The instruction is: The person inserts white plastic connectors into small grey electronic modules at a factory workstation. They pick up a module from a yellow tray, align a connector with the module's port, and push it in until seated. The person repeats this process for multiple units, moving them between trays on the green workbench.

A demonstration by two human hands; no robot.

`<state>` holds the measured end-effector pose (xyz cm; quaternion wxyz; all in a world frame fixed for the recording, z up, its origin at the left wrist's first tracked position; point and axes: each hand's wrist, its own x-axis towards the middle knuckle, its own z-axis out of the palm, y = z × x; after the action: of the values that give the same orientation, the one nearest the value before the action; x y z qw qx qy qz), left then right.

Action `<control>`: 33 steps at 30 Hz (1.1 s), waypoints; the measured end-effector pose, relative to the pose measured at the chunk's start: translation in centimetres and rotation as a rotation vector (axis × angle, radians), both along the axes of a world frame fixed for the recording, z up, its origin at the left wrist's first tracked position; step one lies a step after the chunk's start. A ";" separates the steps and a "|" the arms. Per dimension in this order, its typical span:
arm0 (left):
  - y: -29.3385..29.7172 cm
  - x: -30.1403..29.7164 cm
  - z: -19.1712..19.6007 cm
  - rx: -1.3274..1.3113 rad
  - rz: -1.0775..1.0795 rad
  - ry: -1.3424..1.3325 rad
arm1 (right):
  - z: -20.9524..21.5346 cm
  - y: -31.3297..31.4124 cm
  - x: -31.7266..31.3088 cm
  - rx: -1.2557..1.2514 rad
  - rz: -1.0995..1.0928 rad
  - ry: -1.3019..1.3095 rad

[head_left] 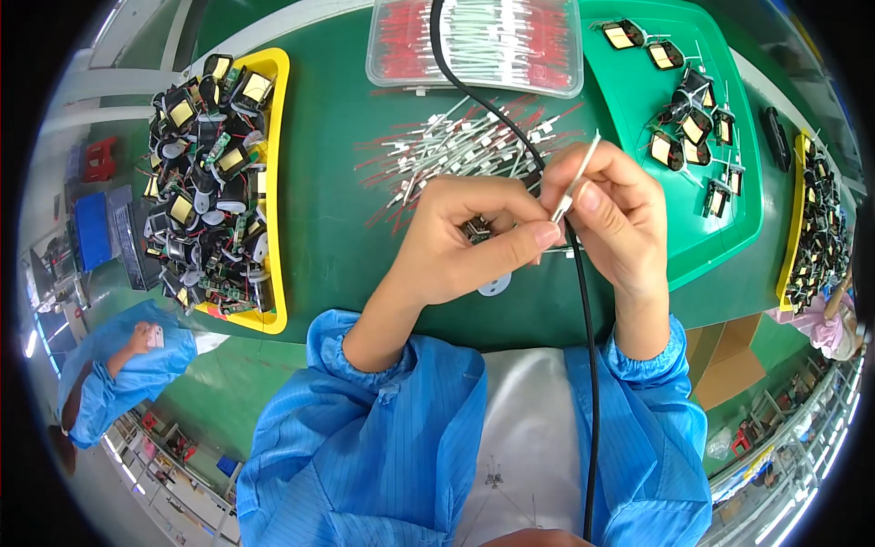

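Note:
Both of my hands meet over the table, their fingertips almost touching. In my right hand (612,205), thumb and fingers pinch a thin white wire lead (584,164) with a small white connector (563,206) at its lower end. My left hand (469,239) is closed, its thumb and forefinger tips against that connector. A small circuit board (476,228) shows between its curled fingers, mostly hidden. Below the palm a grey round part (495,285) peeks out; whether it joins the board I cannot tell. A pile of red and white wire leads (456,150) lies just beyond.
A clear plastic box (474,46) of leads stands at the back. On the left, a yellow bin (278,182) is heaped with black electronic assemblies (205,191). A green tray (629,100) at right holds several assemblies. A black cable (583,301) hangs across my view. Another person (128,356) stands far left.

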<state>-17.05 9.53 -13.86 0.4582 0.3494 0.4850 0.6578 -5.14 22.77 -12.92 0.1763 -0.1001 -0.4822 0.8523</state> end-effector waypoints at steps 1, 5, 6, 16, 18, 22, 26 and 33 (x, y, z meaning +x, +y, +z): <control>0.0 0.1 0.2 -0.015 -0.003 -0.033 | 0.2 0.1 0.0 0.041 0.025 0.012; 0.2 0.0 1.2 -0.034 -0.069 -0.138 | 0.2 1.1 0.3 0.119 0.117 0.105; 0.2 0.0 1.3 -0.049 -0.095 -0.136 | 0.2 1.3 0.5 0.157 0.123 0.120; 0.0 -0.9 0.4 -0.071 0.132 -0.234 | 1.0 1.9 2.0 0.188 -0.402 0.147; 0.3 -0.1 0.3 0.024 0.177 -0.126 | 1.2 0.2 1.8 0.325 -0.392 0.127; 0.2 0.1 0.5 0.211 0.137 0.130 | 2.0 -0.3 2.3 0.470 -0.331 0.152; 0.7 0.0 0.4 0.333 0.112 0.363 | 2.4 -0.5 2.4 0.560 -0.396 0.146; 0.8 0.1 0.2 0.359 0.149 0.376 | 2.9 -0.5 3.0 0.653 -0.463 0.154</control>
<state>-16.91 10.33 -13.64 0.2411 0.5045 0.4617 0.6886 -2.11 22.27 -10.00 0.4217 -0.0805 -0.6777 0.5971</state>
